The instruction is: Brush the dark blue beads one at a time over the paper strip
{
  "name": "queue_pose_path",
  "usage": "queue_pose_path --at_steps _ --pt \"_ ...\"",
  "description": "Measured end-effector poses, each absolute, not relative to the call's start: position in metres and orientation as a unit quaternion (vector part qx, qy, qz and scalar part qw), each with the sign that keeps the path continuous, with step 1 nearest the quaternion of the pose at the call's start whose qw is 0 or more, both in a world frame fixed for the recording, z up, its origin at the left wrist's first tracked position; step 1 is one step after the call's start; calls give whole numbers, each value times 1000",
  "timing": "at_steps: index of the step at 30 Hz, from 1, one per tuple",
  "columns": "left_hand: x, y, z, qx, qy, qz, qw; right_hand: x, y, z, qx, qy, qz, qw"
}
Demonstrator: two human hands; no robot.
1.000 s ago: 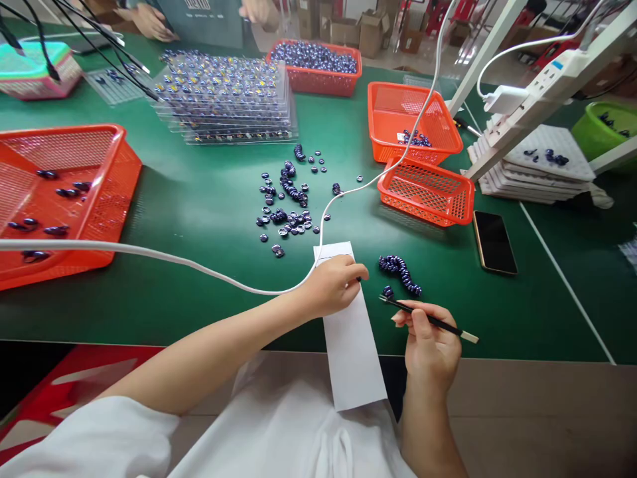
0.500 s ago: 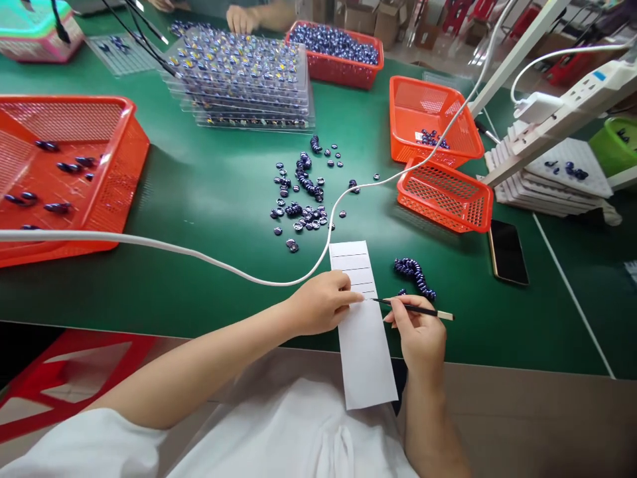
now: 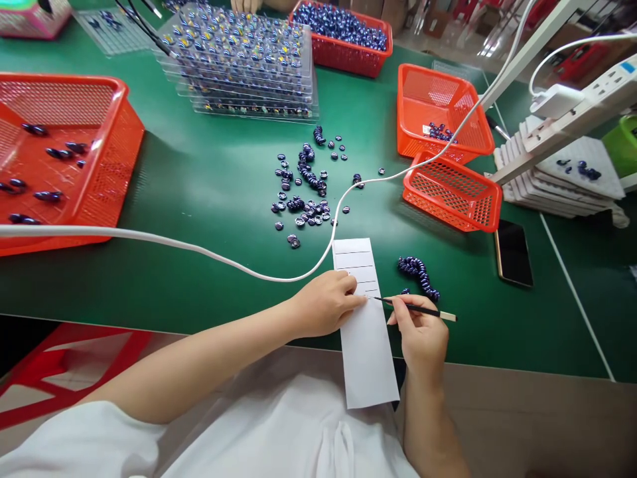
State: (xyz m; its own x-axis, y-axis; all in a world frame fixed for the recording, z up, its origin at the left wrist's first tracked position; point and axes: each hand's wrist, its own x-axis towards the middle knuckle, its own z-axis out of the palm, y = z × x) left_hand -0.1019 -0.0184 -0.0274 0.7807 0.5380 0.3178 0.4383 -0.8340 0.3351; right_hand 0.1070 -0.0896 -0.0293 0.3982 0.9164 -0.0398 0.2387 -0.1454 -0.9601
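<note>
Gripping slim black tool (image 3: 421,309) with right fingers (image 3: 401,313), aiming nine o'clock; resting left fingers (image 3: 352,304), grip unclear, on white ruled paper strip (image 3: 369,365); apparently aligning, next needing steadiness.

Bright, diffuse light, apparently from overhead, lays a pale sheen across the green counter (image 3: 223,179) and glints off dark beads (image 3: 311,174); soft shadow pools beside the orange basket (image 3: 122,153) at left. Wide-angle stretch pulls at the edges, the far background blurs, and the floor (image 3: 522,425) sits dim.
</note>
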Motion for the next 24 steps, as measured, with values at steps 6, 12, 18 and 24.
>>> queue_pose_path --at_steps 6,12,18,24 --pt "-104 -17 -27 887 301 261 233 110 -90 -30 -609 -381 375 586" --pt "-93 -13 -3 706 425 255 506 103 -92 -23 -490 -356 397 690" --pt "-62 -10 2 585 452 233 631 94 -92 -13 -404 -351 489 688" --pt "-49 -16 -10 535 410 263 690 96 -91 -18 -400 -312 492 708"
